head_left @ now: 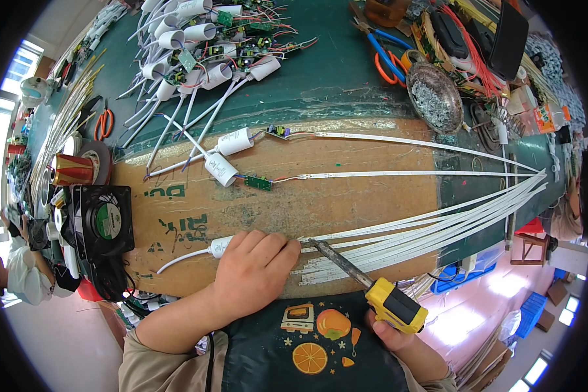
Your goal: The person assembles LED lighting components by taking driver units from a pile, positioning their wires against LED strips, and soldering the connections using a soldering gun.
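Soldering iron (372, 281), yellow handle, sits lower centre-right; its tip meets the near end of an LED strip (398, 230) at centre frame, just right of the left hand (255, 268). Right hand (389, 333) has its grip wrapped round the handle. Left hand's grip lies curled, knuckles up, pressing down on the strip end and a white driver (220, 246) w/ its cord; can't tell what the fingers pinch underneath.

All on a brown board (346, 196) over the green desk (333, 72). Progress, judging by layout: two drivers w/ small green PCBs (258, 183) already lie joined to strips at upper centre; approx. a dozen loose strips (477, 222) fan to the right, apparently not yet wired. Big driver pile (202, 46) upper left. So early on, most left.

Black fan (103, 222) at left, blue-orange pliers (389, 62) and a metal dish (436, 98) upper right.
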Action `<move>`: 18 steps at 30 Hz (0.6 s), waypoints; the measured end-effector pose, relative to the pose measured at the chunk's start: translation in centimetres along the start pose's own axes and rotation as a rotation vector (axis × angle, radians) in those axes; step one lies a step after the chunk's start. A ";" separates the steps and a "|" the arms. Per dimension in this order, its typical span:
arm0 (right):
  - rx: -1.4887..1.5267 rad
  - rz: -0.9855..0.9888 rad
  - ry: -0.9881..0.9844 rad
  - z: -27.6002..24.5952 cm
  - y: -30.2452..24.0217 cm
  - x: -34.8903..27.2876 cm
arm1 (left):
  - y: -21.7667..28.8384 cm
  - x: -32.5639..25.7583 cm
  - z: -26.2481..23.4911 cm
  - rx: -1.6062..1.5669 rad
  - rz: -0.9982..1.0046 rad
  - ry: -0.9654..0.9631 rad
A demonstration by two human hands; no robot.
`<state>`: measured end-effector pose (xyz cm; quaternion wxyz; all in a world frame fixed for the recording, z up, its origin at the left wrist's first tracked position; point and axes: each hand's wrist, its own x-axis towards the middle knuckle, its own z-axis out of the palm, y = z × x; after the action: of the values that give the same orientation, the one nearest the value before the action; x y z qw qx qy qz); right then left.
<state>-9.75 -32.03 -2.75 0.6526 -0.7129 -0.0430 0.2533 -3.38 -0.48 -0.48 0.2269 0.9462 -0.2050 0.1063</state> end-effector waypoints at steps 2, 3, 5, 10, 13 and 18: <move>0.009 -0.009 0.019 0.1 0.1 -0.1 | 0.1 0.1 0.1 -0.006 -0.015 0.015; 0.009 -0.008 0.019 0.0 0.3 -0.2 | 0.2 0.1 0.0 -0.009 -0.024 0.014; -0.005 0.004 -0.004 -0.2 0.8 -0.4 | 0.3 0.2 0.0 -0.013 -0.032 0.013; -0.108 -0.034 -0.003 -0.2 0.7 -0.4 | 0.4 0.5 -0.2 -0.038 -0.099 0.005; -0.128 -0.045 0.005 -0.2 0.6 -0.4 | 0.4 1.0 -0.2 -0.054 -0.138 -0.015; -0.154 -0.036 -0.006 -0.2 0.8 -0.5 | 0.4 1.3 0.0 -0.087 -0.158 -0.008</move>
<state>-10.27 -32.52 -3.33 0.6001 -0.7592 -0.0771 0.2399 -2.39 -1.22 0.07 0.2744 0.9491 -0.1351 0.0754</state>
